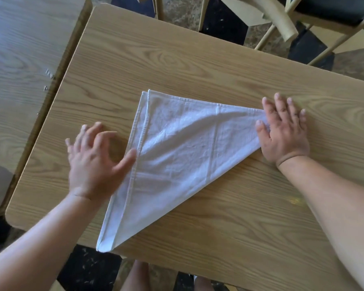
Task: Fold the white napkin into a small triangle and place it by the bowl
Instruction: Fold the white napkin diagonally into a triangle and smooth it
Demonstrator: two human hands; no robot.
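Note:
The white napkin lies flat on the wooden table, folded into a large triangle. Its long edge runs from the far middle down to the table's near edge, and one corner points right. My right hand lies flat with fingers spread, pressing down the right corner. My left hand hovers blurred just left of the long edge, fingers apart, its thumb touching the hem. No bowl is in view.
A second wooden table stands close on the left, separated by a narrow gap. Wooden chairs stand beyond the far edge at the upper right. My knees show below the table's near edge.

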